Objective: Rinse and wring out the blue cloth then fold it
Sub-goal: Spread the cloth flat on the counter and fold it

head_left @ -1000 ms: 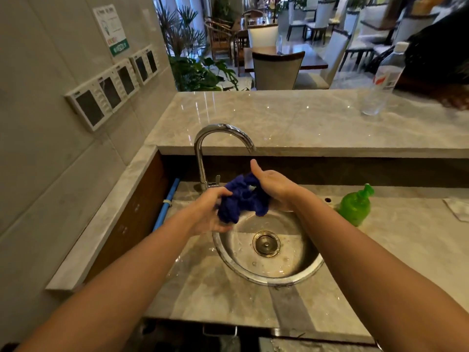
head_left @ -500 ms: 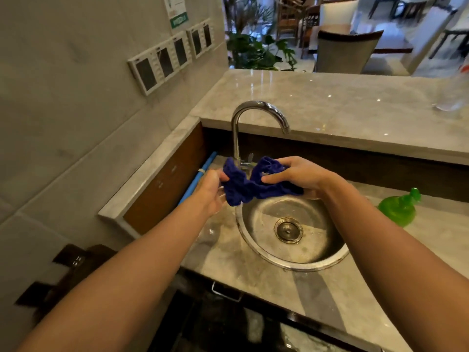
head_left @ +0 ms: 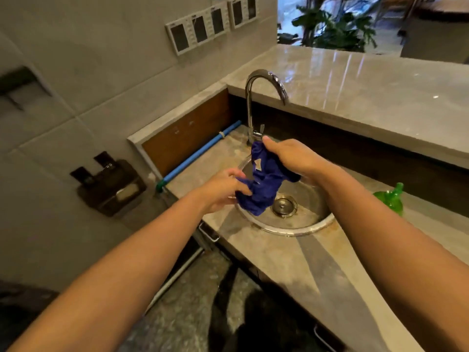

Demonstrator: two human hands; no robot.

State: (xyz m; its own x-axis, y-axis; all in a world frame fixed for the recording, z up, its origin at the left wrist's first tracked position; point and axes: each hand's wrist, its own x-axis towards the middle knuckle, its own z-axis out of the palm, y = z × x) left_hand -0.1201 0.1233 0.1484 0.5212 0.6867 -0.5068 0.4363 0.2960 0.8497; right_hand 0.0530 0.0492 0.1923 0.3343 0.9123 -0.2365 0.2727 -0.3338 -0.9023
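Both your grips are clenched on the one blue cloth (head_left: 264,182): right hand (head_left: 291,157) bunches its upper end just in front of the faucet (head_left: 256,102) base, left hand (head_left: 223,190) pinches the lower end, and the cloth hangs twisted between them over the left part of the round sink (head_left: 299,224). Open room is below the cloth down to the drain (head_left: 284,206) and toward you along the bench (head_left: 291,262), whose front edge drops to the floor. One green soap bottle (head_left: 389,200) sits well right of your right grip, one blue pipe (head_left: 200,153) runs behind your left grip, and the raised counter ledge (head_left: 368,97) closes off the far side.
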